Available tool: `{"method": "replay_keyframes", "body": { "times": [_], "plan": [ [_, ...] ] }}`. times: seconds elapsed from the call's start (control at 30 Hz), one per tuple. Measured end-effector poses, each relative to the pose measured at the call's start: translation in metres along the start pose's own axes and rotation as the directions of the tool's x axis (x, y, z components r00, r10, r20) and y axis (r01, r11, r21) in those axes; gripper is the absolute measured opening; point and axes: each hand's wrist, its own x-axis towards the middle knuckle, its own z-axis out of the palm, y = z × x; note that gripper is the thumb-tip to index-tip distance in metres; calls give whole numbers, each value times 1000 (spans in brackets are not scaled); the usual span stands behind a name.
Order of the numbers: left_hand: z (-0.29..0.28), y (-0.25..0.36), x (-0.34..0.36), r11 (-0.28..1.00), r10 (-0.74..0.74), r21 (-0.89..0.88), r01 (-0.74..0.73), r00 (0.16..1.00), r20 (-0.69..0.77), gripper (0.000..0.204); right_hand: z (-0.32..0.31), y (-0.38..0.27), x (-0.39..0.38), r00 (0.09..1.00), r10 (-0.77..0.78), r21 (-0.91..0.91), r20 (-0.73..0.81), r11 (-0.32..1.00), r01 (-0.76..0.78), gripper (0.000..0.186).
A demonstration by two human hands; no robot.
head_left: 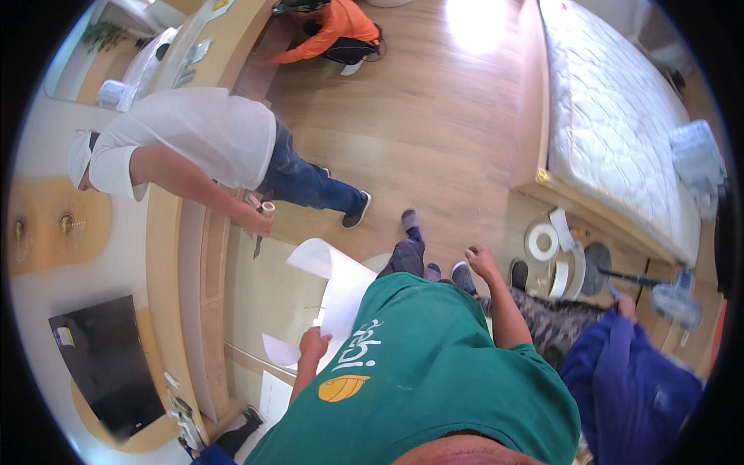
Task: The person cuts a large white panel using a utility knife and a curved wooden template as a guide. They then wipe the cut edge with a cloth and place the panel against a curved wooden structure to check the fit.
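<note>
My left hand (314,341), left of my green-shirted torso, is closed on the edge of a large curled white sheet (335,276), which hangs over a beige surface. My right hand (480,260) is raised to the right of my torso, its fingers loosely curled with nothing visible in them, above slippered feet. Just left of the sheet, a person in a white shirt (198,136) bends over, holding a small roll (268,210) and a flat scraper-like tool (256,246).
A person in orange (345,27) crouches by the long wooden counter. A person in blue (628,372) is beside me at right, near a fan (676,302) and white tape rolls (541,242). A mattress (608,124) on a bed frame fills the right; a television (105,364) is left.
</note>
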Motion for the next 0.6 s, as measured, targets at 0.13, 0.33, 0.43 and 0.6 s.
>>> {"method": "replay_keyframes", "body": {
  "times": [0.13, 0.33, 0.43, 0.6],
  "plan": [
    [2, 60, 49, 996, -69, -46, 77, 987, 146, 38, -41, -20, 89, 996, 58, 12, 68, 998, -59, 40],
    [-58, 155, 95, 985, -126, -90, 150, 966, 227, 26, -111, -88, 191, 998, 30, -11, 52, 1000, -30, 37],
    [-84, 181, 118, 983, -71, -141, 115, 955, 288, 26, -133, -114, 250, 999, 43, 111, 31, 993, -46, 36],
    [-137, 263, 156, 983, -55, -154, 104, 954, 294, 24, -168, -135, 364, 990, -14, -21, 138, 1000, 17, 38]
  ]
}}
